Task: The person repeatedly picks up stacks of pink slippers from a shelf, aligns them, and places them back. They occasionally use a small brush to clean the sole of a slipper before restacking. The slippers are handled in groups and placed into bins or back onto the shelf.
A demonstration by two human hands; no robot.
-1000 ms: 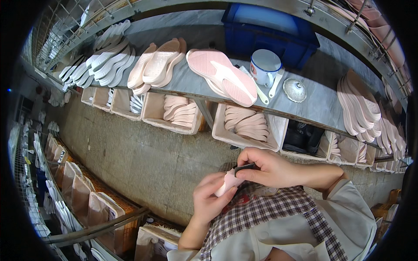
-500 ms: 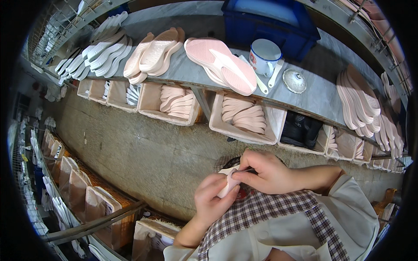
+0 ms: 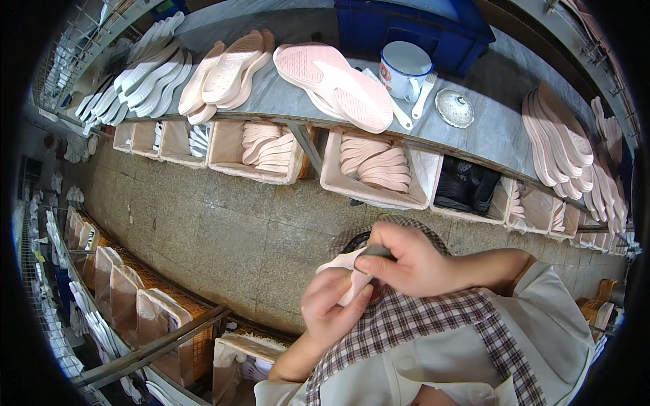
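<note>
My left hand (image 3: 332, 301) is closed around a pale pink shoe sole (image 3: 347, 260), held in front of my checked apron. The sole's end is bent up between thumb and fingers. Against its edge my right hand (image 3: 416, 264) pinches a small dark grey flat piece (image 3: 376, 252), thumb on one side and fingers on the other; its exact kind I cannot make out. Part of the sole is hidden behind both hands.
Across the aisle, a grey marble-look bench (image 3: 271, 95) bears pink soles (image 3: 335, 84), white soles (image 3: 156, 84), an enamel mug (image 3: 405, 71), a fork (image 3: 424, 95), a lid (image 3: 454, 108) and a blue crate (image 3: 413, 20). Lined bins (image 3: 430, 176) stand beneath. A metal rail (image 3: 156, 345) runs at lower left.
My right hand has shifted slightly up, and the dark grey piece in it now shows. More of the sole is visible beside my left hand. The bench appears slightly higher in view.
</note>
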